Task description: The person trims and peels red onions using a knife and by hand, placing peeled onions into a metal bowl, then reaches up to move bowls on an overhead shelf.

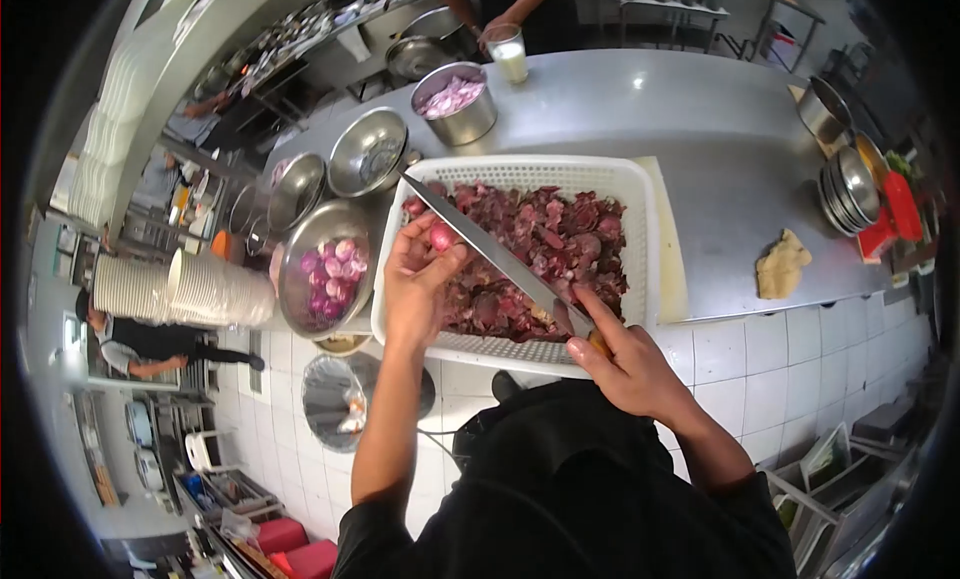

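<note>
Over the left part of a white perforated basket [648,229], my left hand [418,279] holds a small red onion [442,237] between thumb and fingers. My right hand [632,367] grips the yellowish handle of a large knife [490,247]. Its long blade slants up and to the left across the basket, the tip above the basket's far left rim, and passes close to the onion. Dark red onion skins [560,234] fill much of the basket. To the left, a steel bowl [298,254] holds several peeled purple onions [332,277].
Beyond the basket stand a pot of cut onions [465,124], an empty-looking bowl [350,159] and a glass [510,57] near another person's hands. A crumpled cloth [783,266] and stacked bowls [850,189] lie right. A lined bin [335,404] stands below left.
</note>
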A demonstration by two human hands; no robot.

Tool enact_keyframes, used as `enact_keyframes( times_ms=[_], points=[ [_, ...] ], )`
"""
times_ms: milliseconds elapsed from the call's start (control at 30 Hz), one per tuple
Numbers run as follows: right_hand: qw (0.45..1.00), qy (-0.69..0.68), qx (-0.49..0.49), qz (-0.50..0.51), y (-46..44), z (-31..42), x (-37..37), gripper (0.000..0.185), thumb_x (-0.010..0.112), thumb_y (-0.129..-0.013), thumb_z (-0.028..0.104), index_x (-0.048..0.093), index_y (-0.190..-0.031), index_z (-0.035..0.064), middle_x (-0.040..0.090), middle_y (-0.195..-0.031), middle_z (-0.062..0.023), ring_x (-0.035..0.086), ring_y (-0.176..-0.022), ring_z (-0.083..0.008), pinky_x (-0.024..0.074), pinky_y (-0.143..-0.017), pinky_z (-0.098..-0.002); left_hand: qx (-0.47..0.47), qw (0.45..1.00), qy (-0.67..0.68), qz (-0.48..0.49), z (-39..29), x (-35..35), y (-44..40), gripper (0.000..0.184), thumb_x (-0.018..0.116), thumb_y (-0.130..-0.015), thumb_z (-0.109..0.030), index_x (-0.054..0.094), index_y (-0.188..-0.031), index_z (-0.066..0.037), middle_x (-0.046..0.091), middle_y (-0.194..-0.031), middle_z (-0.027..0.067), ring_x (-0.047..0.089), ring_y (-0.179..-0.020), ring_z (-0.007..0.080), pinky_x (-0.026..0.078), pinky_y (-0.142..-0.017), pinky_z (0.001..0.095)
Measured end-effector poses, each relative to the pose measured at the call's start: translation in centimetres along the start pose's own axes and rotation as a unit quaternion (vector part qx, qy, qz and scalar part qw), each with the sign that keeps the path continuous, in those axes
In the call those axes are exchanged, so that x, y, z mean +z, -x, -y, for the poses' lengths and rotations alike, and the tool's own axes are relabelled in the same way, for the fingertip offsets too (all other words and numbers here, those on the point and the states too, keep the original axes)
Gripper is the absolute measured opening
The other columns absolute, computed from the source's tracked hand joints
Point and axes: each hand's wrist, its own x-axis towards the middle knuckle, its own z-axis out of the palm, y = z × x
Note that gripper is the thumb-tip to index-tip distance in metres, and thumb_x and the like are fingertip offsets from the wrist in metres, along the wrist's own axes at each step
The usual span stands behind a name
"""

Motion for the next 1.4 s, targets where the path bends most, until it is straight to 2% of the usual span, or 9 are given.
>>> enact_keyframes(
  times_ms=[100,233,567,667,933,1033,1167,1267,1400],
  points=[
    [0.999,0.012,-0.005,0.029,-0.3,0.2,0.3,0.064,0.059,-0.097,0.029,0.034,-0.149,0.0006,0.065,-0.08,-0.0209,0.066,-0.073,-0.0383,0.0505,-0.069,-0.0415,-0.015,0.998,0.062,-0.013,0.4,-0.1,2.1,0.035,0.059,-0.094,-0.001,0.05,-0.128,-0.001,0.063,-0.118,0.0111,0.065,-0.107,0.0233,0.056,-0.093,0.0392],
    [0.998,0.025,-0.024,0.047,-0.4,0.2,0.6,0.064,0.06,-0.096,0.029,0.035,-0.148,0.0005,0.065,-0.08,-0.0222,0.067,-0.072,-0.04,0.0508,-0.066,-0.0436,-0.015,0.992,0.123,-0.032,0.2,0.1,3.5,0.03,0.057,-0.096,-0.005,0.051,-0.126,-0.004,0.062,-0.119,0.0099,0.063,-0.11,0.0251,0.052,-0.098,0.045],
    [0.998,0.021,-0.024,0.052,0.7,0.4,-0.3,0.066,0.059,-0.097,0.027,0.03,-0.151,0.0032,0.064,-0.073,-0.0197,0.067,-0.065,-0.038,0.0507,-0.061,-0.0417,-0.005,0.989,0.142,-0.039,0.7,1.2,3.3,0.022,0.057,-0.093,0.001,0.052,-0.113,-0.007,0.063,-0.108,0.0058,0.064,-0.1,0.019,0.054,-0.094,0.0407],
    [0.998,0.026,0.004,0.06,0.8,0.6,-0.5,0.067,0.059,-0.097,0.027,0.029,-0.151,0.0031,0.065,-0.071,-0.0201,0.067,-0.065,-0.0383,0.0509,-0.06,-0.0419,-0.002,0.99,0.136,-0.037,0.8,1.5,3.2,0.022,0.057,-0.093,0.001,0.052,-0.112,-0.007,0.062,-0.105,0.0056,0.065,-0.098,0.0186,0.054,-0.093,0.0401],
    [0.997,0.041,0.006,0.068,0.6,1.1,-0.1,0.067,0.056,-0.098,0.028,0.027,-0.151,0.0006,0.066,-0.075,-0.0219,0.067,-0.067,-0.0411,0.052,-0.063,-0.0446,-0.012,0.991,0.122,-0.061,1.1,1.2,3.3,0.02,0.059,-0.091,0.001,0.052,-0.109,-0.002,0.063,-0.105,0.0092,0.065,-0.097,0.0194,0.055,-0.092,0.0393],
    [0.996,0.047,0.002,0.081,0.2,1.5,0.1,0.066,0.056,-0.098,0.028,0.027,-0.151,-0.0002,0.067,-0.077,-0.0223,0.067,-0.069,-0.042,0.0522,-0.064,-0.0457,-0.011,0.99,0.121,-0.074,0.8,1.2,3.6,0.019,0.058,-0.091,0.003,0.052,-0.108,-0.003,0.063,-0.104,0.0083,0.065,-0.095,0.0174,0.055,-0.09,0.0363],
    [0.995,0.061,-0.052,0.064,-0.3,1.9,1.0,0.065,0.055,-0.099,0.028,0.028,-0.15,-0.002,0.067,-0.08,-0.023,0.067,-0.074,-0.0435,0.0523,-0.068,-0.0467,0.027,0.991,0.108,-0.073,1.2,1.2,4.7,0.023,0.06,-0.087,0.006,0.052,-0.106,-0.005,0.063,-0.102,0.0071,0.064,-0.094,0.0152,0.053,-0.086,0.0323],
    [0.996,0.039,-0.072,0.039,-0.7,1.4,2.2,0.065,0.056,-0.098,0.024,0.027,-0.152,0.0015,0.064,-0.072,-0.0211,0.065,-0.067,-0.0393,0.049,-0.064,-0.0427,0.055,0.992,0.093,-0.071,1.8,1.4,5.5,0.028,0.063,-0.086,0.006,0.053,-0.108,-0.006,0.063,-0.103,0.0052,0.062,-0.095,0.0141,0.052,-0.085,0.0312],
    [0.994,0.046,-0.089,0.04,-1.5,2.1,3.1,0.067,0.055,-0.099,0.029,0.026,-0.15,-0.0045,0.066,-0.076,-0.0217,0.066,-0.072,-0.0428,0.0513,-0.066,-0.0475,0.071,0.99,0.084,-0.085,2.4,3.0,6.9,0.034,0.066,-0.085,0.005,0.054,-0.114,-0.007,0.061,-0.105,0.0025,0.06,-0.094,0.0128,0.05,-0.086,0.0309]
  ],
)
